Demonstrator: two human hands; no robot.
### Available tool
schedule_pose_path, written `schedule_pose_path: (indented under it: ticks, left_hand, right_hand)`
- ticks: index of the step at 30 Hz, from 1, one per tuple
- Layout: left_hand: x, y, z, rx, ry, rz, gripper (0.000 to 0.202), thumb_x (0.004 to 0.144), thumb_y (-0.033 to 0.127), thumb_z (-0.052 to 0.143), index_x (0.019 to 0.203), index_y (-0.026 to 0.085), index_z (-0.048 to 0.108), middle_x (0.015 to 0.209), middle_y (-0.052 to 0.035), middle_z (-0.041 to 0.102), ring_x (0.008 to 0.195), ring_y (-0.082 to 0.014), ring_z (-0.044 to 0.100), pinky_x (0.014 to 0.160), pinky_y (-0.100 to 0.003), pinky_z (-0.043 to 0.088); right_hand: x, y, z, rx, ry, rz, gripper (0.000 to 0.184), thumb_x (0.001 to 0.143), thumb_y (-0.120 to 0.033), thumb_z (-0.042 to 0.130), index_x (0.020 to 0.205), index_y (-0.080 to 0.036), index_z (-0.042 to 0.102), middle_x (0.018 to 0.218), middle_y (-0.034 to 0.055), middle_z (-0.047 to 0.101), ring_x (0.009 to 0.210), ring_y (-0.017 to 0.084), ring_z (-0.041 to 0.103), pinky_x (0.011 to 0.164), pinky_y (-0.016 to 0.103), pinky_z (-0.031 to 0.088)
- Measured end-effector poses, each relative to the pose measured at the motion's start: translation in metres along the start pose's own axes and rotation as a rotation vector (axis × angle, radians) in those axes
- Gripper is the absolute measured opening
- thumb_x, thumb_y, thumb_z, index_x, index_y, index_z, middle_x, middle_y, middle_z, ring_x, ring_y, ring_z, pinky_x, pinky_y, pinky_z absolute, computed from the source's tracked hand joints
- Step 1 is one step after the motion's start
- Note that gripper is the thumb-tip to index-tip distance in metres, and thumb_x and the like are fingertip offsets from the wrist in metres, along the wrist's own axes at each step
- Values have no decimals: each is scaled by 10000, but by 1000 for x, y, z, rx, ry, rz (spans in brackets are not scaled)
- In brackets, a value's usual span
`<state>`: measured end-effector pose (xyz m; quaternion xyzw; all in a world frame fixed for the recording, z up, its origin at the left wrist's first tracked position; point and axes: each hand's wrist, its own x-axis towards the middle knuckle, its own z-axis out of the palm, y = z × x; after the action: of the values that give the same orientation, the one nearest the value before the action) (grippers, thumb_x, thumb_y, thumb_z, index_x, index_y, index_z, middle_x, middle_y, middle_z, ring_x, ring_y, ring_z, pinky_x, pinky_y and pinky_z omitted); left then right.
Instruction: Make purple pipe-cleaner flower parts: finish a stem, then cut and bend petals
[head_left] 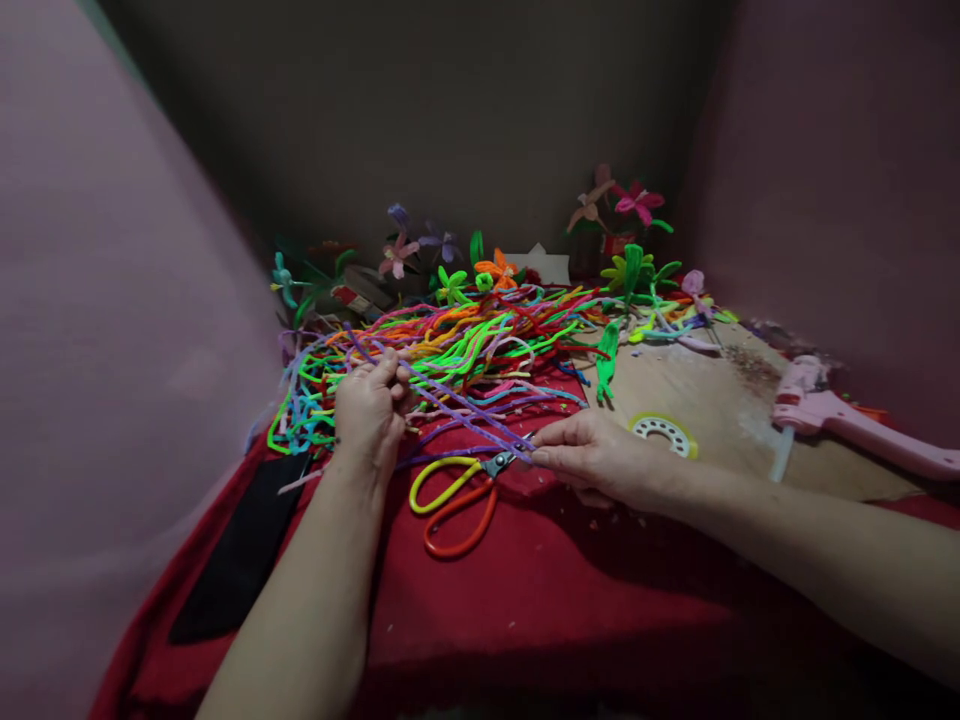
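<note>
A purple pipe cleaner [465, 412] stretches between my two hands over a red cloth [540, 600]. My left hand [369, 412] is closed, pinching the pipe cleaner's far end at the edge of a big heap of many-coloured pipe cleaners [457, 345]. My right hand [596, 458] is closed too, its fingertips pinching the near end. Scissors with a yellow and an orange handle [457, 500] lie on the cloth just below the stretched pipe cleaner, between my hands.
Finished pipe-cleaner flowers [634, 205] stand along the back wall. A pink glue gun [840, 415] lies at the right on a wooden board [712, 390]. A yellow-and-white tape roll [664, 432] sits behind my right hand. Pink walls close in on both sides.
</note>
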<state>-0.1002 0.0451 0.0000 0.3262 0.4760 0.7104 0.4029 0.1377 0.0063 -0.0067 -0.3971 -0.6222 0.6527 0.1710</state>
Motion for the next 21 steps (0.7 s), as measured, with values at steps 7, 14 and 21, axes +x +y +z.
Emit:
schedule_pose_path:
  ticks: [7,14,21]
  left_hand:
    - [6,6,-4,-53,19,-29,142,643,220,692,684,132,589,467,82,456,312,-10,298,319,-150,252]
    - [1,11,-2,-44,50,1,182,581,228,713,711,133,627,467,82,464,332,-6,316,336,-149,244]
    - [2,8,1,56,203,134,230,529,232,714,577,160,501,439,91,450,325,-19,301,321,-159,177]
  right_hand:
    - [4,4,-4,160,21,-22,194,828,-290,531,682,-174,475,415,-108,271,314,33,208,309,183,235]
    - [7,8,-6,190,-12,-19,174,818,-298,532,703,-178,480,409,-108,290,314,43,223,304,182,245]
    - [4,8,-3,89,-16,-45,236,817,-318,525,644,-185,436,416,-101,313,292,41,266,298,190,206]
